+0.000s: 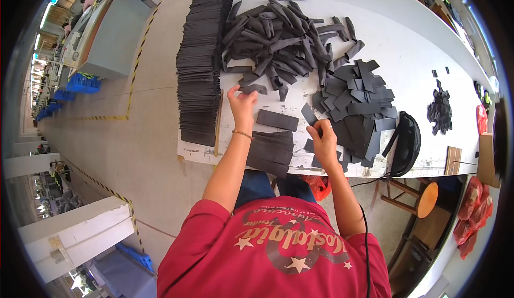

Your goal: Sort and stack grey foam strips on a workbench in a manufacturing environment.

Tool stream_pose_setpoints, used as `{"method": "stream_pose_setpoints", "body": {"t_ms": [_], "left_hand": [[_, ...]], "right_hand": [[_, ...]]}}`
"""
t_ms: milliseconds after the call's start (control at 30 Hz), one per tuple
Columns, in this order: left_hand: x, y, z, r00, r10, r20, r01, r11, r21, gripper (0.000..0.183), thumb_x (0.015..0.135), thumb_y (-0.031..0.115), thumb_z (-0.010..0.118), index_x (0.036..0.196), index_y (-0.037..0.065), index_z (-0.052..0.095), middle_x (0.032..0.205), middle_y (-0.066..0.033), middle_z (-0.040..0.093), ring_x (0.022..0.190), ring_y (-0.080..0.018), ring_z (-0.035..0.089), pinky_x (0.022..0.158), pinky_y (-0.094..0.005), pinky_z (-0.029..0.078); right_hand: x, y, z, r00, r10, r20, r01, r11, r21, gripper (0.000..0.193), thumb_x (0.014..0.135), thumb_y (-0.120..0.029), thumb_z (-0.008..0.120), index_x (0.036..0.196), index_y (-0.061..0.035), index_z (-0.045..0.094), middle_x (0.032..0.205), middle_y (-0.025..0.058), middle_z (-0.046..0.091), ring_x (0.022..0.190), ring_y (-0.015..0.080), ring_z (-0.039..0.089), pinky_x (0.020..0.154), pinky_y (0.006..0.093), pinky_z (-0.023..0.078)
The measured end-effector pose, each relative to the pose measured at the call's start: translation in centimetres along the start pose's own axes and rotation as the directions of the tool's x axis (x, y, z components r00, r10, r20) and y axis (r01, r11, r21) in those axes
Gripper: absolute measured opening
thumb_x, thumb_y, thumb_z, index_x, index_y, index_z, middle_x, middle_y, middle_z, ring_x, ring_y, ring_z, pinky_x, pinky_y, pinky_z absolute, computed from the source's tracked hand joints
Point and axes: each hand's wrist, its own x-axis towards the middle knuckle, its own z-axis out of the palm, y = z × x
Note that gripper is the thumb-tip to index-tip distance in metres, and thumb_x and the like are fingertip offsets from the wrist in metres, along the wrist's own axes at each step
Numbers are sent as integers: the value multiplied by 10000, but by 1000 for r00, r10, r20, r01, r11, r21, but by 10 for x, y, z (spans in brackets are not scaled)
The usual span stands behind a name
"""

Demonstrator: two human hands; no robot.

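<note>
Worktable crossing the view, floor to its left. Along table's left edge: long stacked row of flat strips, running from far end to near edge. Right of it, at far centre: loose heap of folded strips. Right of centre, nearer: pile of flat cut pieces. Near edge, centre: small stack of strips, single strip lying just behind it. Left hand behind the single strip; right hand right of the small stack. Pouch at near right edge; small scrap pile farther right. Stool below table edge.
</note>
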Motion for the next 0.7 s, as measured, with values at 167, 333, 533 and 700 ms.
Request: {"method": "stream_pose_setpoints", "body": {"t_ms": [167, 333, 533, 700], "left_hand": [[2, 15, -8, 989, -123, 86, 141, 958, -248, 297, 800, -75, 654, 1049, -55, 494, 913, -148, 628, 883, -270, 650, 842, -472, 569], [-42, 28, 24, 971, -166, 169, 204, 949, -241, 176, 861, -48, 590, 1023, -63, 524, 966, -179, 636, 913, -309, 664, 869, -452, 566], [-75, 29, 40, 966, -142, 214, 188, 958, -216, 280, 853, -63, 594, 1121, -12, 527, 1011, -167, 643, 908, -296, 677, 836, -428, 581], [-80, 38, 39, 988, -40, 152, 77, 967, -245, 284, 850, -56, 602, 1119, 14, 548, 1018, -127, 646, 920, -271, 668, 812, -378, 570]], "right_hand": [[-2, -26, -5, 994, 104, 17, -97, 831, 547, 444, 877, -126, 678, 1246, 22, 481, 989, 38, 542, 856, 117, 504, 761, 237, 430], [11, -58, -5, 972, 233, -22, -152, 698, 700, 495, 702, -194, 855, 1050, -29, 544, 724, -77, 373, 641, 28, 346, 544, 183, 320], [22, -77, 11, 949, 244, -201, -66, 775, 628, 247, 775, -150, 788, 859, -23, 593, 657, -75, 414, 606, 26, 347, 519, 208, 272], [13, -82, 8, 974, 189, -129, -61, 759, 648, 109, 838, -80, 700, 852, 7, 636, 657, -44, 483, 617, 37, 382, 536, 229, 314]]}}
